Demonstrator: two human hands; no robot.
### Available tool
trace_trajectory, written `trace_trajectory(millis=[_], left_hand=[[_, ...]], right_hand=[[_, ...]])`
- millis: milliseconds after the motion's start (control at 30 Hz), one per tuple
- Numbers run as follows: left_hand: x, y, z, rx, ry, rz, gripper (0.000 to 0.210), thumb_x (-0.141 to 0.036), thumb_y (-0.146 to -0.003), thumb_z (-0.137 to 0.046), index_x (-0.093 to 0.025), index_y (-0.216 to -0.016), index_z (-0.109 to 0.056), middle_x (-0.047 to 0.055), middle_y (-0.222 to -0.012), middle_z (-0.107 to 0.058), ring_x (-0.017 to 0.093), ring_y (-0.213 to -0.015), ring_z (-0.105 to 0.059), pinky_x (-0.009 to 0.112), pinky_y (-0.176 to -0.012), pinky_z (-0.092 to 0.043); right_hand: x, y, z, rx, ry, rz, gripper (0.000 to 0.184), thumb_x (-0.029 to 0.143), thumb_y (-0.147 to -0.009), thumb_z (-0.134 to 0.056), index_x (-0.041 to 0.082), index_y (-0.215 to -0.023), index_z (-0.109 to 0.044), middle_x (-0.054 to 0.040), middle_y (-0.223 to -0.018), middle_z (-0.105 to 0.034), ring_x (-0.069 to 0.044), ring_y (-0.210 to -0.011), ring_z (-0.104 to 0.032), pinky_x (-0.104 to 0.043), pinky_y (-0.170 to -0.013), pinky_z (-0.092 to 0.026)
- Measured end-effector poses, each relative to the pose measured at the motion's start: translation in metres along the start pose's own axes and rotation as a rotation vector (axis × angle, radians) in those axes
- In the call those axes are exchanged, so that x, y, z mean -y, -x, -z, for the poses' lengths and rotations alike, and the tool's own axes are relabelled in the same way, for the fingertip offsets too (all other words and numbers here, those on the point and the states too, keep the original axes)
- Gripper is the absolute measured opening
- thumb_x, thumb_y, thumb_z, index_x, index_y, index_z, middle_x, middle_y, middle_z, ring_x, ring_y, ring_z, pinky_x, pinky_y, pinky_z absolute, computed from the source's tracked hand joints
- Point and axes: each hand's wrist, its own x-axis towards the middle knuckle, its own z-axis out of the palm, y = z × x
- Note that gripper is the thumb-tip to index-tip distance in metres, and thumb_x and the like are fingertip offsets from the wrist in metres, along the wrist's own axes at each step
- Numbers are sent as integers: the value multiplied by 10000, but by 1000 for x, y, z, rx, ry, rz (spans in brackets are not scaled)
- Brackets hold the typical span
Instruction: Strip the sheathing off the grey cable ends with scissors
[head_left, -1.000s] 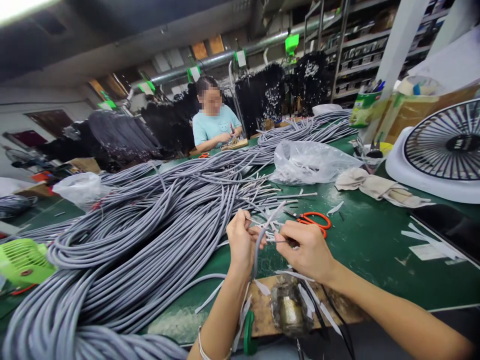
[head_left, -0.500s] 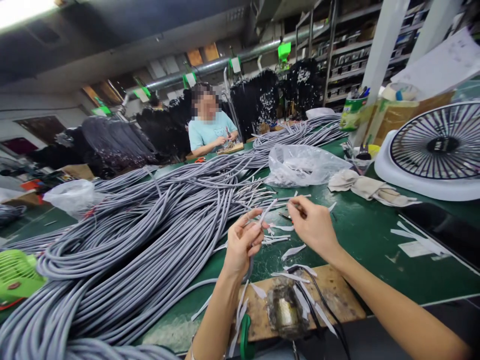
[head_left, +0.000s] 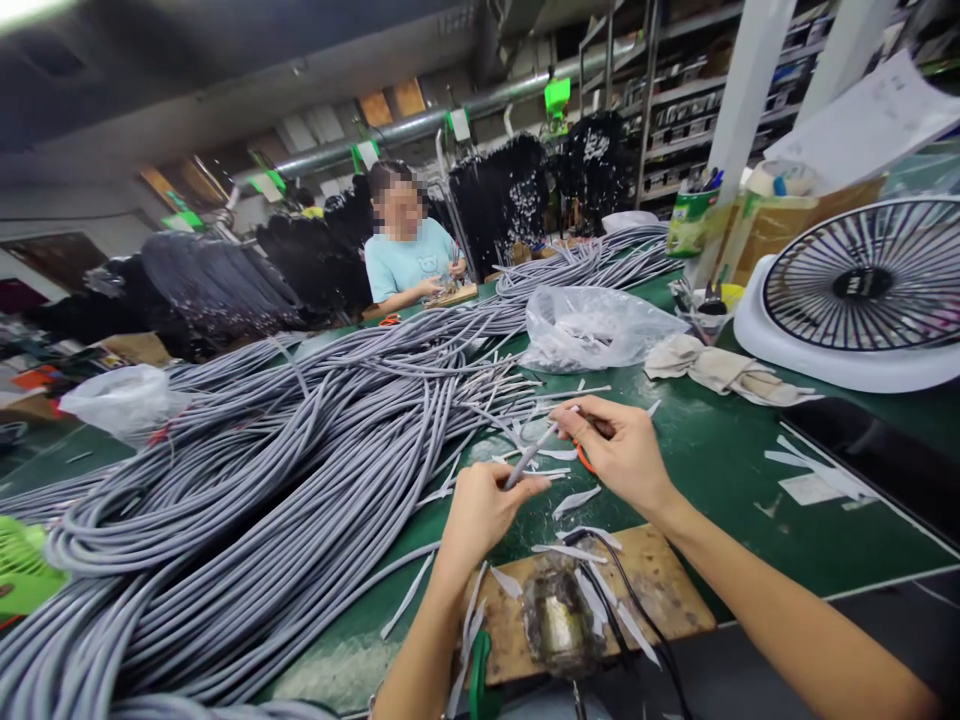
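My left hand (head_left: 484, 510) is closed around a grey cable (head_left: 529, 460) near its end, and the cable's tip points up and to the right. My right hand (head_left: 619, 445) pinches the pale tip of that same cable between thumb and fingers. An orange loop (head_left: 585, 458), like a tool's handle, shows just under my right hand; whether it is held or lies on the table cannot be made out. White peeled strips (head_left: 576, 502) are scattered on the green table (head_left: 720, 480) below both hands. A thick bundle of grey cables (head_left: 322, 480) lies to the left.
A motor-like metal device (head_left: 559, 615) sits on a wooden board (head_left: 667, 590) at the front. Behind my hands is a clear plastic bag (head_left: 592, 330). A fan (head_left: 862, 285), a cloth (head_left: 712, 368) and a dark flat panel (head_left: 862, 450) are on the right. A co-worker (head_left: 412, 255) sits across the table.
My right hand has come left onto the tip of the cable. The left hand has turned over and lowered slightly, still holding the cable. The orange loop has come into sight.
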Motion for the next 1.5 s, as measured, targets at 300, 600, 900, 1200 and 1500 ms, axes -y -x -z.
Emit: trace_trajectory(millis=[300, 600, 900, 1200, 1500], left_hand=[[-40, 17, -23, -681, -93, -991, 276, -26, -679, -616, -194, -896, -643, 33, -785, -656, 157, -721, -614, 284, -668, -505], [-42, -9, -25, -322, -94, -703, 168, -132, -793, -542, -173, -922, -641, 56, -864, -668, 141, -777, -615, 249, -694, -498], [-26, -9, -23, -143, 31, -540, 193, -212, -855, -452, -143, -868, -632, 15, -647, -592, 101, -554, -511, 215, -539, -406], [-25, -1, -10, -222, -72, -732, 151, -157, -808, -508, -144, -777, -655, 25, -604, -590, 114, -541, -471, 235, -515, -365], [-27, 0, -7, -206, -293, -816, 163, -114, -806, -493, -146, -833, -650, 2, -557, -505, 91, -489, -439, 207, -463, -335]], right_hand=[[3, 1, 1, -22, -25, 29, 215, 340, -751, -607, 139, -720, -675, -22, -611, -619, -90, -463, -454, -212, -418, -331], [6, -1, 7, -48, -186, 14, 159, 286, -783, -572, 155, -806, -660, -26, -707, -644, -89, -516, -520, -189, -445, -402], [10, 1, 5, 76, -129, 8, 130, 268, -737, -624, 143, -755, -656, -1, -642, -596, -47, -432, -382, -187, -385, -289], [8, -1, 1, 193, -272, -141, 255, 306, -772, -567, 164, -587, -463, 60, -521, -387, -45, -427, -302, -199, -409, -256], [10, 1, 4, 239, -141, 13, 285, 313, -784, -565, 172, -582, -421, 60, -548, -335, -62, -488, -292, -211, -440, -236]])
